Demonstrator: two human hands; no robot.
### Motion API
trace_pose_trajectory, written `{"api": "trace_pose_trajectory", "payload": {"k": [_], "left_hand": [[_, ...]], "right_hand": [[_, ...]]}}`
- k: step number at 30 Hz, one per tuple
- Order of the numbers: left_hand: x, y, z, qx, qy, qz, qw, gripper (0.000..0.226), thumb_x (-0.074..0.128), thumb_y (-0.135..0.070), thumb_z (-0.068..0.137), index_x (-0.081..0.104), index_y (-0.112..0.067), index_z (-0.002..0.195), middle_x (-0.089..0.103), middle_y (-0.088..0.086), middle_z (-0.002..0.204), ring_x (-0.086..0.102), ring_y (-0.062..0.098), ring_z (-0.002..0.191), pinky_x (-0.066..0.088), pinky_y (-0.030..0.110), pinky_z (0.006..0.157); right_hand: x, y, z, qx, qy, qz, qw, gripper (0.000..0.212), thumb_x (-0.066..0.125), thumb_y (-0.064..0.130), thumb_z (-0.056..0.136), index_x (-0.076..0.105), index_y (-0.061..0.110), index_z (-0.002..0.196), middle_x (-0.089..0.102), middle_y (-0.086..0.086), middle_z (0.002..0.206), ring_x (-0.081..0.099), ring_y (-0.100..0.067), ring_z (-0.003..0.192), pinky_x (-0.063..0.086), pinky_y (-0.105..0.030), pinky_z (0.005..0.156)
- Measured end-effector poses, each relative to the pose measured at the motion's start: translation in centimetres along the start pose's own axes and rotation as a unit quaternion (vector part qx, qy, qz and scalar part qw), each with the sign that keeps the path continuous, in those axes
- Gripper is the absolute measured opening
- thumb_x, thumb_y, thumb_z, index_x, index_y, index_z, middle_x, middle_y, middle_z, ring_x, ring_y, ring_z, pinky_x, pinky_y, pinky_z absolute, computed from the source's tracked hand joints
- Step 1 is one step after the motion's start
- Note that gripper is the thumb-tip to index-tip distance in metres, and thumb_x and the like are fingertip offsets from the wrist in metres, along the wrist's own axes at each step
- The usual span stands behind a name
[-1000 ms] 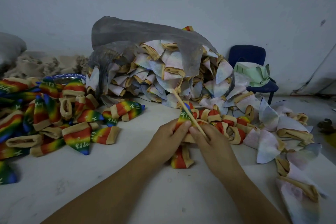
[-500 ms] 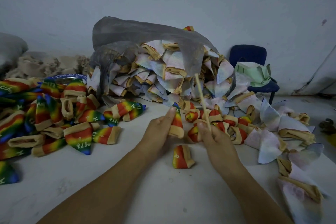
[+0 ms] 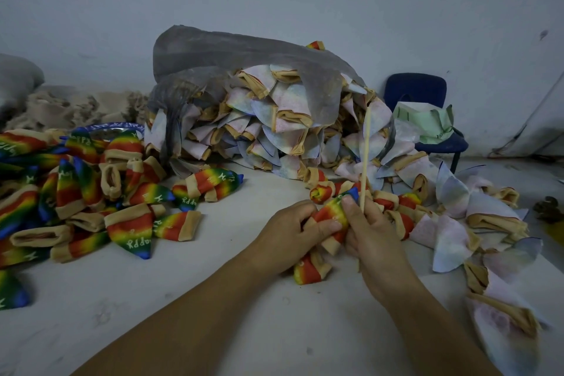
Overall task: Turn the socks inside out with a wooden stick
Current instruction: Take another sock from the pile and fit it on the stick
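Observation:
Both hands meet at the middle of the white table (image 3: 213, 299). My left hand (image 3: 290, 235) grips a rainbow sock (image 3: 331, 212) with a tan cuff, its blue toe pointing up right. My right hand (image 3: 370, 238) holds the thin wooden stick (image 3: 365, 159), which stands nearly upright, and its thumb presses the sock's blue tip. A second rainbow sock (image 3: 309, 268) lies on the table just under my hands.
A heap of rainbow socks (image 3: 91, 192) covers the left of the table. Pale inside-out socks spill from a grey plastic bag (image 3: 244, 70) at the back and run down the right side (image 3: 451, 223). A blue chair (image 3: 427, 119) stands behind.
My hands have come together on the rainbow sock again. The stick has swung from a left lean to nearly upright, and the sock now lies between both hands.

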State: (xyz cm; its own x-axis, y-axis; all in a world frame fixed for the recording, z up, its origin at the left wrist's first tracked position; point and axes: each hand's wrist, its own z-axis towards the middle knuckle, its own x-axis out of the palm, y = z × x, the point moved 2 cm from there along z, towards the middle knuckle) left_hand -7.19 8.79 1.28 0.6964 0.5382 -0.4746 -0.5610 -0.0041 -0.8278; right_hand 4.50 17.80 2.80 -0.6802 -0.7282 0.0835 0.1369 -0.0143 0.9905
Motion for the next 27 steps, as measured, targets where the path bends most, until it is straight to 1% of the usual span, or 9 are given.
{"api": "trace_pose_trajectory", "payload": {"k": [2, 4, 8, 10, 13, 15, 19, 21, 27], "left_hand": [[0.0, 0.1, -0.1, 0.011, -0.009, -0.007, 1.0, 0.045, 0.051, -0.061, 0.085, 0.052, -0.019, 0.069, 0.049, -0.015, 0.065, 0.045, 0.0, 0.06, 0.038, 0.012, 0.057], [-0.1, 0.1, -0.3, 0.027, -0.022, 0.008, 0.999, 0.042, 0.045, -0.053, 0.093, 0.05, -0.02, 0.067, 0.049, -0.019, 0.064, 0.045, -0.001, 0.06, 0.037, 0.011, 0.058], [-1.1, 0.5, -0.2, -0.031, -0.096, -0.038, 0.994, 0.042, 0.036, -0.054, 0.094, 0.051, -0.021, 0.072, 0.051, -0.015, 0.067, 0.046, -0.003, 0.064, 0.038, 0.012, 0.063], [-1.4, 0.4, -0.1, -0.032, -0.104, -0.065, 0.992, 0.041, 0.033, -0.052, 0.096, 0.06, -0.025, 0.081, 0.056, -0.011, 0.08, 0.051, -0.003, 0.075, 0.041, 0.015, 0.073], [-0.9, -0.2, -0.3, -0.015, -0.049, -0.079, 0.996, 0.039, 0.03, -0.058, 0.091, 0.063, -0.042, 0.101, 0.059, -0.014, 0.101, 0.054, -0.008, 0.095, 0.04, 0.007, 0.083], [-0.6, -0.4, -0.4, -0.01, -0.013, -0.08, 0.997, 0.033, 0.034, -0.059, 0.092, 0.062, -0.046, 0.102, 0.058, -0.019, 0.105, 0.054, -0.008, 0.102, 0.043, 0.01, 0.088], [-0.1, -0.2, -0.2, -0.006, 0.013, -0.029, 0.999, 0.028, 0.048, -0.045, 0.098, 0.066, -0.023, 0.096, 0.059, -0.008, 0.1, 0.058, 0.005, 0.094, 0.05, 0.026, 0.087], [0.0, -0.1, -0.1, -0.016, 0.011, -0.012, 1.0, 0.026, 0.05, -0.042, 0.099, 0.062, -0.02, 0.093, 0.06, -0.004, 0.098, 0.059, 0.009, 0.091, 0.051, 0.03, 0.085], [0.0, -0.4, 0.1, -0.012, -0.019, 0.017, 1.0, 0.027, 0.049, -0.043, 0.099, 0.058, -0.022, 0.085, 0.058, -0.006, 0.088, 0.055, 0.004, 0.084, 0.045, 0.016, 0.071]], "right_hand": [[-0.4, 0.1, 0.2, -0.006, -0.031, 0.046, 0.998, 0.015, 0.049, 0.035, 0.097, 0.063, 0.029, 0.094, 0.059, 0.013, 0.055, 0.056, 0.003, 0.049, 0.043, -0.011, 0.046], [-1.3, 0.3, 0.5, -0.002, -0.08, 0.113, 0.99, 0.014, 0.047, 0.032, 0.098, 0.058, 0.026, 0.092, 0.049, 0.013, 0.045, 0.046, 0.002, 0.037, 0.035, -0.01, 0.036], [-3.7, 0.3, 1.3, 0.011, -0.161, 0.175, 0.971, 0.015, 0.047, 0.032, 0.099, 0.053, 0.024, 0.088, 0.027, 0.01, 0.041, 0.024, -0.002, 0.031, 0.024, -0.015, 0.03], [-3.7, -0.1, 1.4, 0.01, -0.149, 0.163, 0.975, 0.016, 0.047, 0.032, 0.099, 0.055, 0.025, 0.087, 0.027, 0.01, 0.042, 0.024, -0.002, 0.033, 0.024, -0.015, 0.031], [-2.1, -0.6, 1.2, -0.006, -0.082, 0.124, 0.989, 0.018, 0.049, 0.035, 0.097, 0.062, 0.028, 0.086, 0.029, 0.008, 0.048, 0.026, -0.004, 0.038, 0.025, -0.017, 0.035], [-1.0, -0.6, 0.9, -0.019, -0.044, 0.085, 0.995, 0.017, 0.05, 0.035, 0.097, 0.062, 0.026, 0.091, 0.033, 0.008, 0.05, 0.032, -0.003, 0.041, 0.029, -0.016, 0.038], [-0.2, -0.2, 0.4, -0.02, -0.005, 0.093, 0.995, 0.015, 0.047, 0.028, 0.098, 0.059, 0.019, 0.095, 0.052, 0.012, 0.048, 0.05, 0.002, 0.042, 0.039, -0.01, 0.041], [-0.2, -0.1, 0.3, -0.017, -0.008, 0.101, 0.995, 0.015, 0.047, 0.027, 0.099, 0.058, 0.017, 0.097, 0.053, 0.012, 0.048, 0.051, 0.003, 0.042, 0.039, -0.009, 0.041], [-0.3, -0.6, 0.6, 0.018, -0.035, 0.151, 0.988, 0.016, 0.052, 0.034, 0.094, 0.061, 0.021, 0.091, 0.038, 0.01, 0.045, 0.034, -0.001, 0.035, 0.029, -0.014, 0.035]]}}
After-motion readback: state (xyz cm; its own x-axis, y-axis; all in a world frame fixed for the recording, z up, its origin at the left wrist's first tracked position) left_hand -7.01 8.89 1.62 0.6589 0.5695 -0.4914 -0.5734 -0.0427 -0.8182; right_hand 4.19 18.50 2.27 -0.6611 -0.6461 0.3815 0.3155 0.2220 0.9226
